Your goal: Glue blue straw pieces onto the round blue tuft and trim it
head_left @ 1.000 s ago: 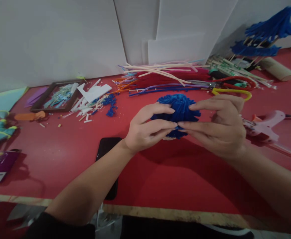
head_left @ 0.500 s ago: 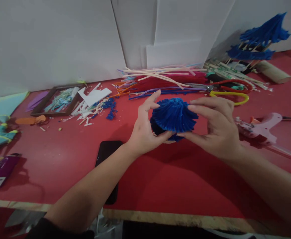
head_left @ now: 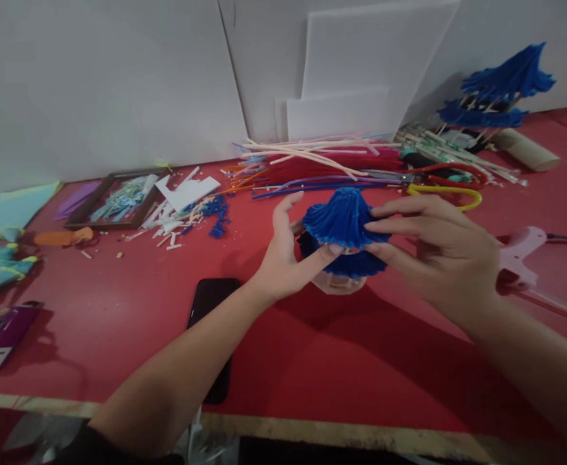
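Observation:
A blue tiered pipe-cleaner piece (head_left: 341,223) with fringed layers is held above the red table (head_left: 119,303) at centre. My left hand (head_left: 286,258) cups its left side, thumb under the upper tier and a finger raised behind it. My right hand (head_left: 438,248) pinches the right edge of the tiers between thumb and stretched fingers. A pale round base (head_left: 338,283) shows beneath the blue layers.
A black phone (head_left: 210,323) lies near my left forearm. A pink glue gun (head_left: 523,258) rests at right, behind my right hand. Coloured pipe cleaners (head_left: 312,168), scissors with red and yellow handles (head_left: 443,184), paper scraps (head_left: 181,206), a wooden frame (head_left: 112,200) and another blue tiered model (head_left: 496,93) lie along the back.
The blue piece has been turned upright, so its tiers now show from the side. My left fingers opened out around it, and both hands shifted slightly right.

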A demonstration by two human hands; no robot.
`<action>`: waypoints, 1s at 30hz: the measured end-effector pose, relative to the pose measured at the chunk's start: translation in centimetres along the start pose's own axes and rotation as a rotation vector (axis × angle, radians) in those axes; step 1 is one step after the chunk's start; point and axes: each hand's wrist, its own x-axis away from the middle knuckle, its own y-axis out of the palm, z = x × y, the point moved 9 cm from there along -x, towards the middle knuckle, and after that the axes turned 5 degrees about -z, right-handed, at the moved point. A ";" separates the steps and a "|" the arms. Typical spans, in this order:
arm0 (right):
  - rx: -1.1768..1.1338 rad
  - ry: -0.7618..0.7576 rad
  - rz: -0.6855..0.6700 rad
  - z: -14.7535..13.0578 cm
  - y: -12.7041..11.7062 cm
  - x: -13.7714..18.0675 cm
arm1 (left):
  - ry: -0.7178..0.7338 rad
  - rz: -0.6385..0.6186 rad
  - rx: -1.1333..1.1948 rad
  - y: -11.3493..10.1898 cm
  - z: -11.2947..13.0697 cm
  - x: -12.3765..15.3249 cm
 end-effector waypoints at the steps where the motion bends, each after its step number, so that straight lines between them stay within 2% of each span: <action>1: -0.021 0.021 0.020 0.1 -0.3 -0.1 | -0.044 0.008 0.052 0.0 -0.1 0.0; 6: -0.079 0.153 0.105 1.1 -1.6 -0.3 | -0.278 -0.044 0.244 0.7 -0.7 0.3; 9: -0.136 0.201 0.075 1.6 -1.4 -0.4 | -0.358 -0.044 0.284 0.5 -1.2 0.4; 12: -0.174 0.165 0.006 1.3 -1.0 -0.7 | -0.363 -0.071 0.276 0.4 -1.8 0.4; 16: -0.123 -0.022 0.000 -0.2 -1.2 -0.7 | -0.211 -0.154 0.163 0.5 -1.7 -0.1; 20: -0.007 -0.236 -0.009 -1.8 -0.7 0.2 | 0.145 -0.140 -0.122 -0.2 0.2 -0.5; 22: 0.043 -0.311 -0.020 -2.3 -0.2 0.8 | 0.279 -0.154 -0.240 -0.3 0.8 -0.3; 26: 0.111 -0.353 -0.012 -2.5 0.6 1.6 | 0.344 -0.178 -0.458 -0.4 1.2 0.3; 28: 0.127 -0.352 -0.003 -2.2 0.8 1.8 | 0.389 -0.133 -0.571 -0.5 2.3 0.7; 30: 0.138 -0.356 0.006 -1.9 0.8 1.9 | 0.500 -0.073 -0.663 -0.3 4.1 1.3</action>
